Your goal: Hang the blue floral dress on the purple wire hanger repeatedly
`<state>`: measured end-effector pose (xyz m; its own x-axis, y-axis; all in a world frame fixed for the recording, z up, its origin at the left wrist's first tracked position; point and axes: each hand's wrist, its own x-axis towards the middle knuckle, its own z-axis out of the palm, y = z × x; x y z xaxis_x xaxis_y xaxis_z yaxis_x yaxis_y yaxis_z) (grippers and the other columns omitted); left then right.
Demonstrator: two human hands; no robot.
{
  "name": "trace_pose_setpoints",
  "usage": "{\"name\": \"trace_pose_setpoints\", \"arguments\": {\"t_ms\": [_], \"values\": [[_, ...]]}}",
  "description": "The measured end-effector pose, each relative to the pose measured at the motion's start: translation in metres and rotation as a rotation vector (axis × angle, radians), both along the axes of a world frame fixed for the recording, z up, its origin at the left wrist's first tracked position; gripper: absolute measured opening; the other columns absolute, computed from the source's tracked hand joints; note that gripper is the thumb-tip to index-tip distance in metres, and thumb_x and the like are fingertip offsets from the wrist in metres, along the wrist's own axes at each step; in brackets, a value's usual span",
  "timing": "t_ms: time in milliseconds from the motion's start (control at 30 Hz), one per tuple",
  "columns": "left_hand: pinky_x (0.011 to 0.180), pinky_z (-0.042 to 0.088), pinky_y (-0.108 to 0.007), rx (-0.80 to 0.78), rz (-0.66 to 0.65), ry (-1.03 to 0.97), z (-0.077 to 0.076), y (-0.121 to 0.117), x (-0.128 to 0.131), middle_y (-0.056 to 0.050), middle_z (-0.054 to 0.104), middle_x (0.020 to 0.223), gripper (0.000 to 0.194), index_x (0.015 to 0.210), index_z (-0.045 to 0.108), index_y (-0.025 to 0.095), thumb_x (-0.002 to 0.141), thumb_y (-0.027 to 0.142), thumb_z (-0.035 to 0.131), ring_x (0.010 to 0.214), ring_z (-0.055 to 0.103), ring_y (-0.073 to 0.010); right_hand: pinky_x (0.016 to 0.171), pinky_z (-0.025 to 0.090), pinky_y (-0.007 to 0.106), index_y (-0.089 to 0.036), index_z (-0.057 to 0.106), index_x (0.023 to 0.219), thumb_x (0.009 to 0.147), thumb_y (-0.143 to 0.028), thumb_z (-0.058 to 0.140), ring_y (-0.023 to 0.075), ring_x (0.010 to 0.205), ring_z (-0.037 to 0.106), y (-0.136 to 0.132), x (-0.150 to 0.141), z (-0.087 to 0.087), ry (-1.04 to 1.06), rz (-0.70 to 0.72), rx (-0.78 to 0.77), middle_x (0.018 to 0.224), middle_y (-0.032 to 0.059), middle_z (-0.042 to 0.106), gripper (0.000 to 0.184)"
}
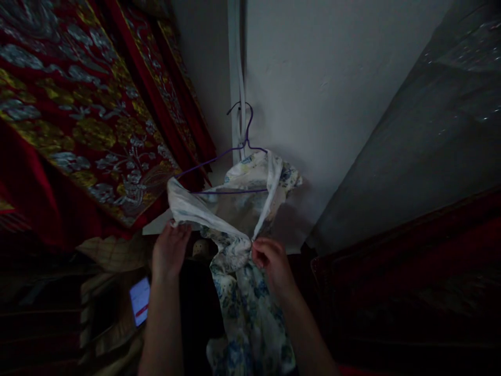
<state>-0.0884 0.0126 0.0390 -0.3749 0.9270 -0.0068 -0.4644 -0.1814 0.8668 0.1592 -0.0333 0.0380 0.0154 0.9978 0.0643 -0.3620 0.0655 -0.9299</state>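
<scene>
"What's up and left of the left hand (171,249)?"
"A red fabric drape (90,133), embroidered with gold and silver flowers."
"And lower, by that hand?"
"A rectangular phone (140,298) with a lit bluish-white screen, below and to the left; beige checked cloth (111,254) just left."
"Right of the right hand (272,258)?"
"Dark red fabric (407,253), with translucent, glinting grey sheeting (430,130) above it; a plain pale wall (313,73) stands beyond."
</scene>
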Motion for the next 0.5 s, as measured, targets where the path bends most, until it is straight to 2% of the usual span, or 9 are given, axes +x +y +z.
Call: {"name": "trace_pose_setpoints", "arguments": {"t_ms": [67,133,167,233,300,333,367,400,500], "values": [[0.086,0.055,-0.033,-0.041,-0.049,0.048,-0.039,-0.014,0.024,-0.002,0.072,0.081,0.021,0.081,0.064,0.017,0.078,0.034,0.075,0.080,0.068,-0.0175,0.047,0.025,0.026,-0.019,0.053,0.046,0.073,-0.036,0.062,0.0087,0.044,0.035,-0.009,0.000,-0.012,-0.025,0.001,-0.030,0.046,-0.0028,0.043,0.033],[0.085,0.052,-0.032,-0.069,-0.097,0.129,-0.061,-0.025,0.044,-0.004,0.074,0.085,0.026,0.081,0.069,0.015,0.069,0.032,0.084,0.085,0.068,-0.0205,0.047,0.026,0.025,-0.020,0.054,0.046,0.071,-0.036,0.061,0.0091,0.044,0.037,-0.016,0.008,-0.018,-0.111,0.049,-0.064,0.046,-0.0021,0.047,0.031],[0.085,0.052,-0.032,-0.071,-0.126,0.179,-0.066,-0.029,0.052,-0.004,0.074,0.085,0.027,0.079,0.070,0.015,0.066,0.032,0.086,0.086,0.067,-0.0212,0.047,0.026,0.025,-0.020,0.055,0.046,0.071,-0.036,0.061,0.0093,0.044,0.038,-0.020,0.014,-0.019,-0.181,0.110,-0.080,0.046,-0.0017,0.048,0.031],[0.082,0.050,-0.029,-0.041,-0.176,0.292,-0.065,-0.036,0.061,-0.002,0.071,0.081,0.027,0.076,0.069,0.016,0.069,0.037,0.085,0.083,0.064,-0.0202,0.048,0.027,0.024,-0.019,0.060,0.050,0.075,-0.035,0.061,0.0098,0.045,0.040,-0.025,0.027,-0.017,-0.362,0.308,-0.109,0.046,-0.0019,0.050,0.030],[0.078,0.047,-0.026,0.012,-0.209,0.377,-0.055,-0.041,0.067,0.000,0.067,0.079,0.030,0.077,0.067,0.017,0.081,0.045,0.076,0.080,0.060,-0.0173,0.048,0.027,0.024,-0.018,0.067,0.057,0.081,-0.038,0.063,0.0106,0.045,0.042,-0.029,0.039,-0.015,-0.539,0.517,-0.134,0.047,-0.0022,0.051,0.031],[0.076,0.046,-0.025,0.036,-0.225,0.384,-0.049,-0.044,0.069,0.000,0.064,0.079,0.031,0.079,0.066,0.017,0.086,0.047,0.071,0.079,0.058,-0.0163,0.049,0.029,0.024,-0.018,0.068,0.060,0.083,-0.042,0.064,0.0114,0.047,0.044,-0.030,0.042,-0.015,-0.590,0.554,-0.130,0.048,-0.0019,0.053,0.033],[0.075,0.045,-0.024,0.055,-0.243,0.359,-0.043,-0.048,0.072,0.000,0.063,0.080,0.031,0.082,0.065,0.018,0.089,0.048,0.068,0.078,0.057,-0.0157,0.051,0.031,0.025,-0.018,0.069,0.063,0.085,-0.046,0.065,0.0126,0.050,0.047,-0.030,0.044,-0.016,-0.605,0.515,-0.118,0.052,-0.0011,0.055,0.036],[0.075,0.045,-0.024,0.072,-0.271,0.320,-0.037,-0.053,0.076,0.000,0.062,0.081,0.031,0.084,0.064,0.018,0.091,0.048,0.066,0.078,0.057,-0.0156,0.055,0.035,0.026,-0.018,0.069,0.065,0.086,-0.051,0.065,0.0142,0.056,0.051,-0.030,0.044,-0.018,-0.589,0.406,-0.100,0.057,0.0001,0.058,0.039],[0.077,0.046,-0.026,0.167,-0.405,0.250,-0.020,-0.068,0.094,-0.003,0.062,0.088,0.030,0.087,0.063,0.019,0.094,0.048,0.064,0.083,0.058,-0.0174,0.075,0.045,0.030,-0.021,0.072,0.081,0.085,-0.063,0.066,0.0212,0.084,0.061,-0.027,0.034,-0.031,-0.425,-0.019,-0.073,0.083,0.0049,0.070,0.043]]}}
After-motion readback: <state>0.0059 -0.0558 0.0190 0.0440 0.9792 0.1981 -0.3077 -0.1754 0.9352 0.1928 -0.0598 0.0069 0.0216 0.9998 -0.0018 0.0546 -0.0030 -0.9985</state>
